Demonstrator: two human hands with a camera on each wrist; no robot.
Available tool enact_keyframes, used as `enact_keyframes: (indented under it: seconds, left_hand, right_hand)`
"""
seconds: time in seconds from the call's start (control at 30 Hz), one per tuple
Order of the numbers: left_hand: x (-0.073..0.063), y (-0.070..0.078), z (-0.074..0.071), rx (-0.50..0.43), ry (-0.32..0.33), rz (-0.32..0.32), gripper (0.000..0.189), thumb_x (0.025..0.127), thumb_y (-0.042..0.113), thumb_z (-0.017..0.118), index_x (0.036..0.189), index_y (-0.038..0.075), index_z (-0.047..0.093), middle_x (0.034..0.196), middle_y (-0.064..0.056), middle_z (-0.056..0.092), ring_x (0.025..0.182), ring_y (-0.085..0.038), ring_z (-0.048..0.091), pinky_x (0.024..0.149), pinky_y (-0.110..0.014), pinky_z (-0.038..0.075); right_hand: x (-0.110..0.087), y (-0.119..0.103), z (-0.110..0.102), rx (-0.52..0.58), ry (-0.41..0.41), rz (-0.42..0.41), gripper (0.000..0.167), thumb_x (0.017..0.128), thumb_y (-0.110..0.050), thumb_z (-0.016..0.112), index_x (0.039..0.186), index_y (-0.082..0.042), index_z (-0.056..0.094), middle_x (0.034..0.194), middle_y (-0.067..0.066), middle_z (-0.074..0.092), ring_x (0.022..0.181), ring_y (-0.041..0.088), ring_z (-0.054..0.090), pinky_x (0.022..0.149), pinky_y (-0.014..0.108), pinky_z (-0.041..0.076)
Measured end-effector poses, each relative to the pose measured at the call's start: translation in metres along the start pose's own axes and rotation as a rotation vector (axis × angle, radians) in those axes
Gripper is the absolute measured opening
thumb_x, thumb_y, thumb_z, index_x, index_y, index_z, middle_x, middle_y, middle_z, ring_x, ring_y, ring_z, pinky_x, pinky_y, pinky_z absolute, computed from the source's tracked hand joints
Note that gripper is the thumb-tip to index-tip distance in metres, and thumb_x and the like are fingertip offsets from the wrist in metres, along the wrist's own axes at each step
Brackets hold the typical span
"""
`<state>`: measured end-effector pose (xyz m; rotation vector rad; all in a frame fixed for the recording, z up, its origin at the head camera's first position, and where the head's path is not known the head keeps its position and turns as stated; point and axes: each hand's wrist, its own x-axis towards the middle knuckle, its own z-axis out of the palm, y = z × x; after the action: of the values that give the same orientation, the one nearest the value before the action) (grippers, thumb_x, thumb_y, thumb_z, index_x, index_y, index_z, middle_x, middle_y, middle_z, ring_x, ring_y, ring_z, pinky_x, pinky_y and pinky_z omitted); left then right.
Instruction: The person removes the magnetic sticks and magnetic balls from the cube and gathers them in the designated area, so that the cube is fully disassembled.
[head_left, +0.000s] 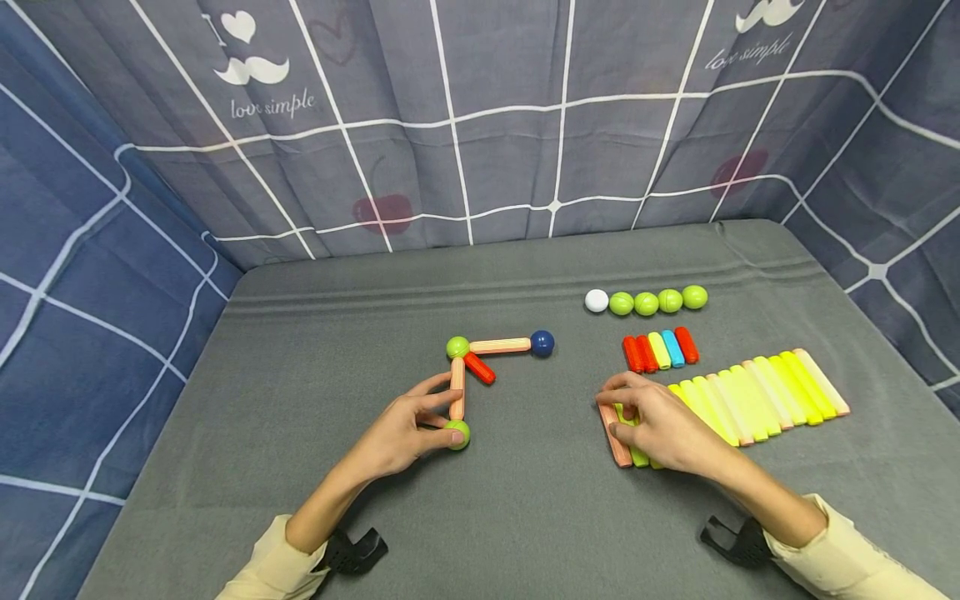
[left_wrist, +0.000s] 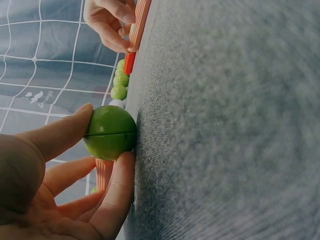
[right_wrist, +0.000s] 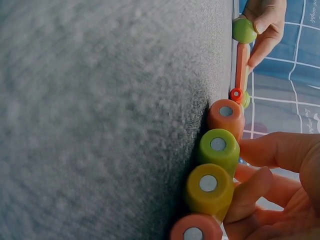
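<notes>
My left hand (head_left: pixel 405 429) pinches a green ball (left_wrist: pixel 110 132) between thumb and finger, its other fingers beside a ribbed peach rod (head_left: pixel 458 390). That rod runs up to another green ball (head_left: pixel 457 347), from which a short red rod (head_left: pixel 481 368) and a second peach rod (head_left: pixel 501 345) branch. A navy ball (head_left: pixel 542 343) sits at the far end of the second rod. Over on the right, my right hand (head_left: pixel 660 421) grips a salmon rod (head_left: pixel 617 442) at the left end of a row of long rods (head_left: pixel 750 400). Round metal discs show in the rod ends in the right wrist view.
Behind the long rods lie several short red, yellow and blue rods (head_left: pixel 660 350). Farther back is a line of balls, one white (head_left: pixel 596 301) and several green (head_left: pixel 647 303). Grey cloth (head_left: pixel 337 333) covers the table, and a checked curtain (head_left: pixel 495 158) hangs around it.
</notes>
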<state>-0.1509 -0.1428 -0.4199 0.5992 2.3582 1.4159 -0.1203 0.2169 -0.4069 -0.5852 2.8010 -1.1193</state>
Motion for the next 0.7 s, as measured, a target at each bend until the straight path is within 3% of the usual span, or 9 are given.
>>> enact_keyframes:
  seconds: [0.3, 0.43, 0.57, 0.7]
  left_hand:
    - [-0.001, 0.002, -0.001, -0.005, -0.001, -0.031, 0.066, 0.083, 0.016, 0.082, 0.14, 0.001, 0.053, 0.157, -0.004, 0.033, 0.098, -0.018, 0.065, 0.079, -0.028, 0.054]
    - [-0.001, 0.002, 0.0, -0.007, -0.001, -0.035, 0.066, 0.083, 0.017, 0.082, 0.14, 0.001, 0.053, 0.157, -0.004, 0.033, 0.099, -0.018, 0.065, 0.078, -0.028, 0.054]
    - [-0.001, 0.003, 0.0, -0.006, 0.002, -0.037, 0.066, 0.083, 0.016, 0.082, 0.14, 0.001, 0.053, 0.156, -0.004, 0.034, 0.098, -0.018, 0.065, 0.079, -0.028, 0.054]
    - [0.0, 0.003, 0.0, 0.0, 0.003, -0.041, 0.066, 0.083, 0.017, 0.082, 0.14, 0.001, 0.053, 0.156, -0.004, 0.034, 0.098, -0.017, 0.065, 0.079, -0.028, 0.054]
  right_hand:
    - [0.0, 0.0, 0.0, 0.006, 0.01, -0.014, 0.032, 0.081, 0.005, 0.074, 0.112, -0.002, 0.07, 0.111, 0.003, 0.061, 0.078, 0.012, 0.051, 0.065, 0.026, 0.044]
    - [0.005, -0.003, 0.001, 0.069, 0.013, -0.015, 0.03, 0.085, 0.002, 0.072, 0.114, -0.002, 0.069, 0.105, 0.003, 0.061, 0.075, 0.01, 0.05, 0.064, 0.025, 0.044]
    - [0.024, -0.021, 0.003, 0.192, -0.037, 0.005, 0.026, 0.09, -0.002, 0.069, 0.115, -0.002, 0.068, 0.105, 0.008, 0.061, 0.076, 0.014, 0.055, 0.065, 0.027, 0.049]
    - [0.054, -0.045, 0.014, 0.283, -0.111, 0.003, 0.026, 0.092, -0.004, 0.066, 0.119, -0.002, 0.066, 0.115, 0.015, 0.06, 0.077, 0.021, 0.061, 0.056, 0.032, 0.054]
